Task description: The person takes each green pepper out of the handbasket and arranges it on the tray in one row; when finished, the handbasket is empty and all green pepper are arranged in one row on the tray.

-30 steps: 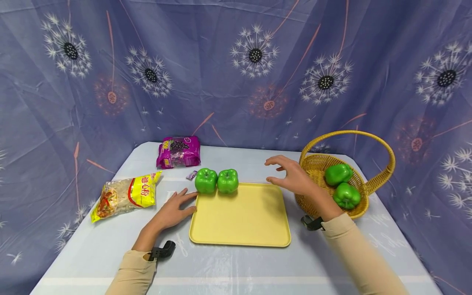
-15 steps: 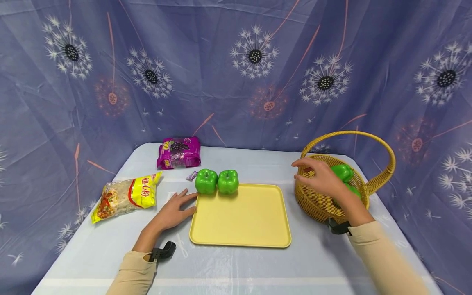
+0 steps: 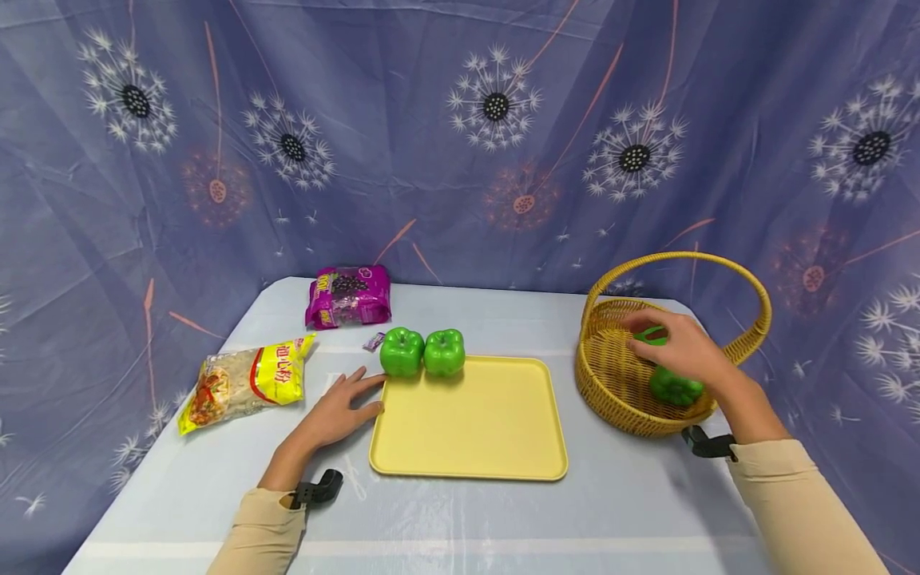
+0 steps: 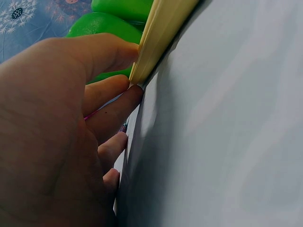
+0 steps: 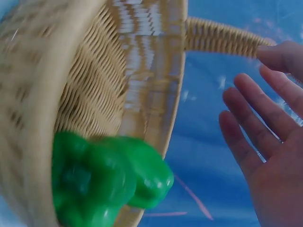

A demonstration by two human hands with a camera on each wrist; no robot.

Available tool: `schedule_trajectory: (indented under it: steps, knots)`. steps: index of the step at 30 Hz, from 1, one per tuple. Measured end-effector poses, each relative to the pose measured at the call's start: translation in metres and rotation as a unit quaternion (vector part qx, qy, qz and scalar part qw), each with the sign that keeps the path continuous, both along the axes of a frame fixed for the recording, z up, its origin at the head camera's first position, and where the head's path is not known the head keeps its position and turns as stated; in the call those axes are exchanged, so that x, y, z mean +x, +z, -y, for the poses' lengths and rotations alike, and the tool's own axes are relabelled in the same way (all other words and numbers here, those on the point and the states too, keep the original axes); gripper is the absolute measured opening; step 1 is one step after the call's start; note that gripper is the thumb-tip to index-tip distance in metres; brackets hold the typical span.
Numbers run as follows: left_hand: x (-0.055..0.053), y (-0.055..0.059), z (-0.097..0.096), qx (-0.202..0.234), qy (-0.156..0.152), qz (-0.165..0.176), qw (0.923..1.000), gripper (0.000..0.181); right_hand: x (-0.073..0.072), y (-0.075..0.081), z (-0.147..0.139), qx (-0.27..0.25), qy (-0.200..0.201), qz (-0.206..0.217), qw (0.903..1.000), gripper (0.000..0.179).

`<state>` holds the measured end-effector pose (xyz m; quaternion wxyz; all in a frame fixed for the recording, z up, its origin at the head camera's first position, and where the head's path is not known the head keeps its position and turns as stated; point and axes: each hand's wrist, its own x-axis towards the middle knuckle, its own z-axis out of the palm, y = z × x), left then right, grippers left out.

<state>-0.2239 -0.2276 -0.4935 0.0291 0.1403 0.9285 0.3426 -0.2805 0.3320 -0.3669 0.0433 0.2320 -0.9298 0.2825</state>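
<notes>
Right of the head frame, the right hand point(image 3: 679, 347), fingers loosely bent and gripping nothing, hides most of the upper green pepper point(image 3: 654, 335) and slightly overlaps the lower green pepper point(image 3: 674, 389), both in the wicker basket point(image 3: 611, 402). Peppers glossy, lobed; blurred in right wrist view. Centre-left, the left hand point(image 3: 343, 411) touches the yellow tray's point(image 3: 470, 431) left rim, fingers relaxed.
</notes>
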Motion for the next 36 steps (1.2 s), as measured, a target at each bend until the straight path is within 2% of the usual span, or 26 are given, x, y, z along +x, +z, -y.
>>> schedule_trajectory:
  steps: [8,19,26,28,32,36]
  knots:
    - [-0.001,0.000,0.002,-0.003,-0.002,-0.001,1.0000,0.055,-0.006,0.000,-0.024,0.069,0.016,0.045,0.9965,0.036]
    - [-0.001,-0.001,0.001,0.004,0.001,0.005,1.0000,0.054,-0.017,0.002,-0.046,0.150,0.024,0.092,0.9841,0.042]
    - [-0.001,0.000,0.002,0.003,0.000,0.000,1.0000,0.054,-0.018,-0.004,-0.049,0.176,0.009,0.173,0.9690,0.048]
    - [0.000,0.000,0.003,0.002,-0.002,-0.001,1.0000,0.055,-0.018,-0.005,-0.049,0.178,0.008,0.184,0.9665,0.047]
    - [0.000,-0.001,0.002,0.003,-0.001,0.004,1.0000,0.055,-0.019,-0.006,-0.051,0.187,0.015,0.171,0.9673,0.035]
    - [-0.001,-0.002,0.002,0.004,-0.005,-0.004,1.0000,0.055,-0.021,-0.008,-0.052,0.194,0.015,0.149,0.9695,0.029]
